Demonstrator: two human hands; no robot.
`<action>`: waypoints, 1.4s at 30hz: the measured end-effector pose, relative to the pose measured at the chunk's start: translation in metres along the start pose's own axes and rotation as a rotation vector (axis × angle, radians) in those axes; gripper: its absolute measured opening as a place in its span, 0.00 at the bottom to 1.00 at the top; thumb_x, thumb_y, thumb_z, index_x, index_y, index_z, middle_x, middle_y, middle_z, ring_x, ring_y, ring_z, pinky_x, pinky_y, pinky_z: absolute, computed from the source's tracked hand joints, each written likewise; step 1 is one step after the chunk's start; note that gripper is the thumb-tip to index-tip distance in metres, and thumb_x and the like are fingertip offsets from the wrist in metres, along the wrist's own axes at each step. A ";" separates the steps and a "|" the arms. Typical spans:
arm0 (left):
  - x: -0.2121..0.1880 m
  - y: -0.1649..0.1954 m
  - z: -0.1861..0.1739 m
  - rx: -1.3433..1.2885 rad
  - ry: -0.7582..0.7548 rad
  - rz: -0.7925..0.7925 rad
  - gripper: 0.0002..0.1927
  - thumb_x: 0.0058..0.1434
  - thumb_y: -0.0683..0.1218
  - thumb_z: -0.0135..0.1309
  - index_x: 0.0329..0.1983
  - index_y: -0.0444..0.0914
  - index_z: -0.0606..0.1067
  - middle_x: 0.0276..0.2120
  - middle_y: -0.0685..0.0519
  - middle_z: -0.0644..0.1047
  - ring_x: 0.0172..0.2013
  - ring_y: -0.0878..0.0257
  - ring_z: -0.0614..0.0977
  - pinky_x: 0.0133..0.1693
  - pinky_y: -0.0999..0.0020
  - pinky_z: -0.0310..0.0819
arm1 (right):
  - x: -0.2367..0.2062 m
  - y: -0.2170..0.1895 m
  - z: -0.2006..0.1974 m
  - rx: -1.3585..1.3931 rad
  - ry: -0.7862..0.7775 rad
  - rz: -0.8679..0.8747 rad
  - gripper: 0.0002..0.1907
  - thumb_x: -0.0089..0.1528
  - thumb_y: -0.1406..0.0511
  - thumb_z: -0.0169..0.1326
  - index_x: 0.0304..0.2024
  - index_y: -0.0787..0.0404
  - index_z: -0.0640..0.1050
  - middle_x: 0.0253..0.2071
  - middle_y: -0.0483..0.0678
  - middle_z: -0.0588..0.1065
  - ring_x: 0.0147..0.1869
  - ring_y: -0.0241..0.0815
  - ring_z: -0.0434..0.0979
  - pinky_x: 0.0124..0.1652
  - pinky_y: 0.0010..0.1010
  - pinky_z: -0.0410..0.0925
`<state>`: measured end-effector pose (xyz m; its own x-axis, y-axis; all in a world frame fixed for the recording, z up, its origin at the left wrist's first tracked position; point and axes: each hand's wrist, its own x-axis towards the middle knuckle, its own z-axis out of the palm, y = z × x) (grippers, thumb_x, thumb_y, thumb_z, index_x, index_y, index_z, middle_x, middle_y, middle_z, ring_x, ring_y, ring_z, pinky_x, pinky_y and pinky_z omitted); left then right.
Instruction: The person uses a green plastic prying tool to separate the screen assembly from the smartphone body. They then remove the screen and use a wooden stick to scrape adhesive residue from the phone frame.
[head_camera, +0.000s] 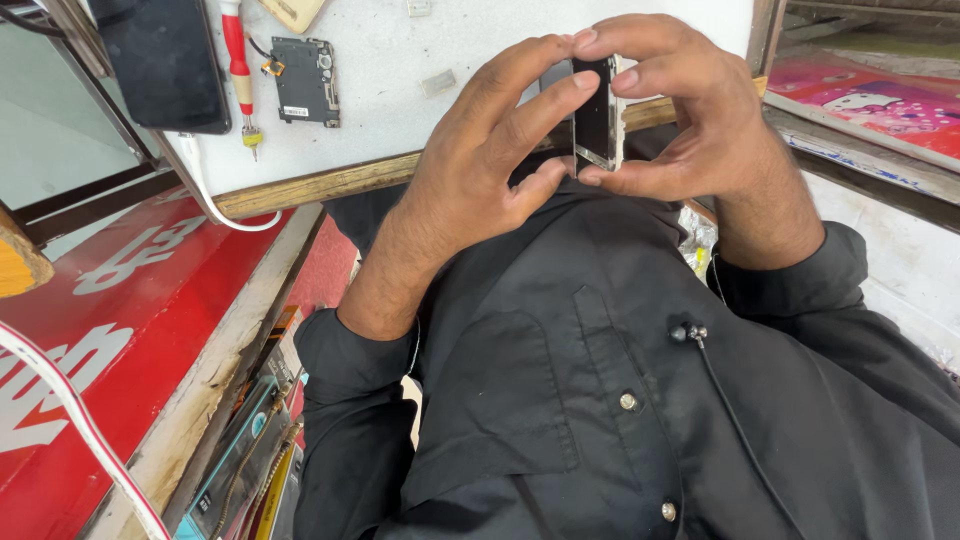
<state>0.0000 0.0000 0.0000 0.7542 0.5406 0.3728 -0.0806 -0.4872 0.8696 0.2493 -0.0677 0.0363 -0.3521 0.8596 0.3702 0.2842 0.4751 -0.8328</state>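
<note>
A slim black phone body with a silver edge (597, 115) is held upright between both hands, close to my chest. My left hand (480, 170) grips its left side with fingertips on the top and thumb near the bottom. My right hand (690, 110) wraps the right side, fingers over the top edge and thumb under the lower edge. I wear a black shirt (600, 400) below the hands.
A white worktop (380, 90) with a wooden front edge carries a black phone (165, 60), a red-handled screwdriver (238, 60), a dark circuit board (305, 80) and a white cable (215, 205). A red panel (110, 330) lies at left, pink packaging (870, 100) at right.
</note>
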 end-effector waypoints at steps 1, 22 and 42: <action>-0.001 0.001 0.004 -0.001 -0.001 0.000 0.45 0.65 0.41 0.74 0.75 0.54 0.58 0.72 0.55 0.60 0.72 0.56 0.67 0.70 0.62 0.70 | 0.001 -0.001 0.000 -0.005 0.003 0.001 0.40 0.54 0.69 0.75 0.63 0.58 0.66 0.64 0.61 0.68 0.70 0.60 0.71 0.67 0.51 0.71; -0.008 -0.002 0.007 -0.029 0.020 -0.013 0.45 0.64 0.42 0.76 0.74 0.54 0.58 0.71 0.54 0.62 0.71 0.57 0.69 0.70 0.62 0.72 | 0.004 -0.006 -0.002 0.065 0.008 0.061 0.43 0.50 0.71 0.75 0.61 0.57 0.65 0.62 0.64 0.68 0.69 0.59 0.70 0.66 0.51 0.69; -0.009 -0.003 0.007 -0.042 0.031 -0.004 0.46 0.64 0.41 0.77 0.74 0.54 0.58 0.71 0.54 0.61 0.71 0.57 0.69 0.70 0.63 0.71 | -0.001 -0.002 -0.004 0.137 0.009 0.058 0.44 0.48 0.72 0.75 0.62 0.59 0.67 0.63 0.63 0.67 0.71 0.59 0.68 0.68 0.53 0.68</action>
<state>-0.0024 -0.0084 -0.0080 0.7337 0.5641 0.3786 -0.1053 -0.4561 0.8837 0.2531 -0.0686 0.0391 -0.3307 0.8869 0.3227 0.1797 0.3948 -0.9010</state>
